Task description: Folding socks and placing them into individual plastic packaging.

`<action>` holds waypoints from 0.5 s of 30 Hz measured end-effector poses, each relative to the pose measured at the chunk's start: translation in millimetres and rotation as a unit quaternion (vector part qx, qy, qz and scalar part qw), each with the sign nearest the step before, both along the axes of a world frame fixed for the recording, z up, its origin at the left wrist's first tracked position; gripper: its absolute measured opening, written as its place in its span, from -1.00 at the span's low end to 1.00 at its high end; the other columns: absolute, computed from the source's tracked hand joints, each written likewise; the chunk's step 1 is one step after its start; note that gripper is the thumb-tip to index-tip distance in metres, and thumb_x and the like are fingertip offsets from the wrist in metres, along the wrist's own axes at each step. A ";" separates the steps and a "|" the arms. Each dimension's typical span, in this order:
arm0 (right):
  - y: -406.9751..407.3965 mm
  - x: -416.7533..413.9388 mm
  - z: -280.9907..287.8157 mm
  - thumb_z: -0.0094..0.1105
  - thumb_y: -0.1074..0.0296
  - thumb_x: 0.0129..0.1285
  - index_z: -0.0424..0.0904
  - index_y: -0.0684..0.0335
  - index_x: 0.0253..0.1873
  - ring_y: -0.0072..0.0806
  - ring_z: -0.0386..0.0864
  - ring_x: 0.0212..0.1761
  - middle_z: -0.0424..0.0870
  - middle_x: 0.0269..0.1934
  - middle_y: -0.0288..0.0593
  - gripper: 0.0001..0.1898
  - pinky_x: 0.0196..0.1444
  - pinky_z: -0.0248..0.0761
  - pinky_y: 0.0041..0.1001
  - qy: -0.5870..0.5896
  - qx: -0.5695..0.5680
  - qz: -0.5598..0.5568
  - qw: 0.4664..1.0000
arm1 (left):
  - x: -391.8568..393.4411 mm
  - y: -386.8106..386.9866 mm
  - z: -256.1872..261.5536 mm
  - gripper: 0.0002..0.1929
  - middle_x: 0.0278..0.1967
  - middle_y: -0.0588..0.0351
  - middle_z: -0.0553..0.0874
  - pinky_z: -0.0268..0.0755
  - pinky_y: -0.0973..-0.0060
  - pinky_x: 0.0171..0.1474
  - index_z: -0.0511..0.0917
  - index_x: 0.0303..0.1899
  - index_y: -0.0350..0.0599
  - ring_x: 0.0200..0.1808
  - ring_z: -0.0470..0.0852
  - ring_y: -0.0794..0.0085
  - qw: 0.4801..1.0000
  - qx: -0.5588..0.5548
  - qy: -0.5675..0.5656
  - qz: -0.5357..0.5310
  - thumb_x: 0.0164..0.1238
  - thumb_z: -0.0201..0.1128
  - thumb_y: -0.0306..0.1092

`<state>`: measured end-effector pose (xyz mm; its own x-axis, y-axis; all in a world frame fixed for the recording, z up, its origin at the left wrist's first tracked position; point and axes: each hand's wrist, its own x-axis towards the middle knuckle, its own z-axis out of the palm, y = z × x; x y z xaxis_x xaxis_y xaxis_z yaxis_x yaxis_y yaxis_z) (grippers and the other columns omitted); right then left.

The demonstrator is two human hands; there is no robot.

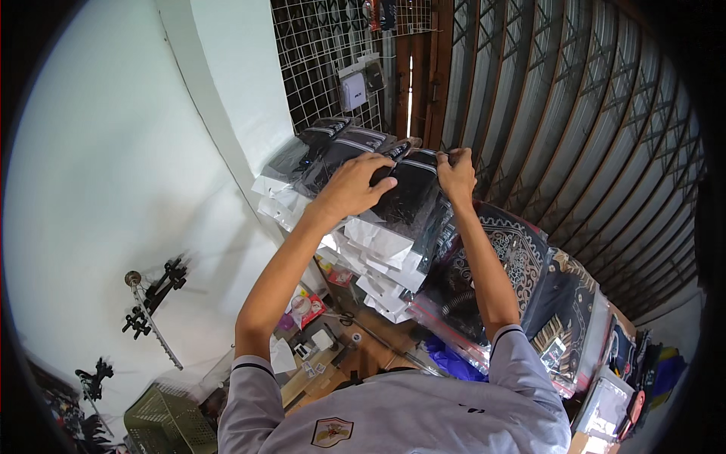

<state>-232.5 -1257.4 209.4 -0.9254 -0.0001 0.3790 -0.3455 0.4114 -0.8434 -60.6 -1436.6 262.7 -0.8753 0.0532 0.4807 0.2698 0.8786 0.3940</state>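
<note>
Dark folded textiles with white stripes, in clear plastic packets, lie in two neighbouring stacks before me. My left hand [360,184] rests across the inner edges of the stacks, thumb and fingers apart. At the far right corner of the top packet [409,196] of the nearer stack, my right hand [458,177] pinches the edge between thumb and fingers. The farther packet stack [317,153] lies to the left, against the wall corner. White paper or card flaps [379,243] stick out in layers from the near side of both stacks. My left fingertips are partly hidden.
Patterned packed cloths [510,244] lie to the right, beside a folding metal shutter [544,113]. A white wire grid [317,62] holds hanging packets [354,91]. Below are scissors [346,319] and a blue plastic bag [454,360]. A green basket [170,420] stands lower left.
</note>
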 end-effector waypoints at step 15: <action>18.6 58.0 0.8 -0.04 -0.25 0.53 0.48 0.07 0.49 0.19 -0.06 0.71 0.16 0.63 0.19 -0.35 0.57 -0.24 0.40 0.111 0.142 0.114 0.977 | 21.9 32.5 -19.1 -0.14 0.55 -0.43 0.23 0.04 0.13 0.62 0.30 0.48 -0.47 0.62 0.15 -0.16 0.995 -0.074 -0.062 0.011 0.53 0.19 0.22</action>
